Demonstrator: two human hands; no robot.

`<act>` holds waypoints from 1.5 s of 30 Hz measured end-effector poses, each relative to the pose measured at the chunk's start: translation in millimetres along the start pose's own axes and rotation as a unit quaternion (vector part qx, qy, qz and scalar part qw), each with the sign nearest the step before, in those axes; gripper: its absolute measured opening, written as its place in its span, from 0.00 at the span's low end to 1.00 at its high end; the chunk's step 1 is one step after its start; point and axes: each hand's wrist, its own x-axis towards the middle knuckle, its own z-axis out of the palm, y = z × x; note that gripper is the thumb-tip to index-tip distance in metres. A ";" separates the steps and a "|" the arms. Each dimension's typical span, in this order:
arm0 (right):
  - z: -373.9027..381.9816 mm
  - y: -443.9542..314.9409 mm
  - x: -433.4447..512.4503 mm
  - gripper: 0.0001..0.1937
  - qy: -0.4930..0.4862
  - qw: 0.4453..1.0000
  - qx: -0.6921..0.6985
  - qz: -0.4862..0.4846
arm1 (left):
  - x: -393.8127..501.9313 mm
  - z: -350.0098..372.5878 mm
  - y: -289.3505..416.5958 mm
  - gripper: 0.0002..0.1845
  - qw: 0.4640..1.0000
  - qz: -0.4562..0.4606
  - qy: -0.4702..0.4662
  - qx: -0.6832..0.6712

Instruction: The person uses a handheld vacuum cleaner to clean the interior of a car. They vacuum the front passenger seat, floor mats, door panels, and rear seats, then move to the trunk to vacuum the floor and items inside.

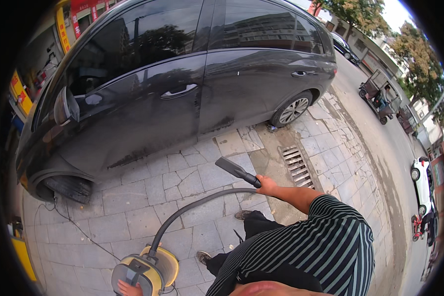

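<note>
My right hand (267, 185) grips the rear end of a black flat vacuum nozzle (232, 168), which points toward the dark car. A black corrugated hose (183, 211) curves from beside this hand down to a yellow and grey vacuum cleaner (137, 272) at the lower left. On the cleaner's grey top lie the fingers of my left hand (130, 288), cut off by the picture's bottom edge; whether they hold on to it is not clear. The dark car (240, 85) stands side-on ahead, its doors shut and its lower panels dusty.
A metal drain grate (297, 166) lies in the paving right of the nozzle. A thin cable (85, 233) runs from the car's front wheel (68, 188) to the cleaner. A person rides a three-wheeled vehicle (381, 98) on the road; a white car (421, 185) stands beyond.
</note>
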 end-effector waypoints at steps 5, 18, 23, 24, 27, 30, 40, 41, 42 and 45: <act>18.2 -6.1 -156.4 0.37 0.014 0.993 0.001 0.116 | 86.9 42.0 -35.4 0.54 0.968 0.011 -0.250 0.001; 54.6 23.2 -284.5 0.38 0.063 0.940 0.206 0.264 | 45.0 -14.1 12.3 0.19 0.903 0.133 -0.394 -0.111; 58.2 98.2 -343.3 0.39 0.111 0.911 0.261 0.300 | -69.0 -38.1 122.5 0.22 0.917 0.188 -0.350 -0.046; 57.0 117.4 -359.2 0.39 0.149 0.900 0.288 0.291 | -92.5 -41.2 145.8 0.21 0.919 0.228 -0.318 -0.036; 46.9 185.1 -383.1 0.39 0.225 0.840 0.333 0.364 | -158.1 -49.3 218.9 0.21 0.914 0.277 -0.293 -0.034; 26.2 272.6 -393.4 0.39 0.312 0.810 0.365 0.336 | -228.9 -72.0 281.9 0.19 0.916 0.279 -0.287 -0.040; -150.7 551.5 -403.5 0.38 0.506 0.674 0.389 0.372 | -495.5 -130.2 590.6 0.24 0.867 0.442 -0.230 -0.023; -174.2 570.3 -406.8 0.37 0.541 0.660 0.385 0.351 | -521.0 -131.1 627.9 0.26 0.859 0.456 -0.230 -0.013; -197.4 588.6 -412.9 0.36 0.560 0.640 0.392 0.351 | -544.5 -135.0 663.3 0.26 0.855 0.470 -0.217 -0.009; -263.8 649.7 -430.8 0.32 0.647 0.553 0.434 0.294 | -612.2 -152.9 769.0 0.27 0.839 0.509 -0.191 -0.019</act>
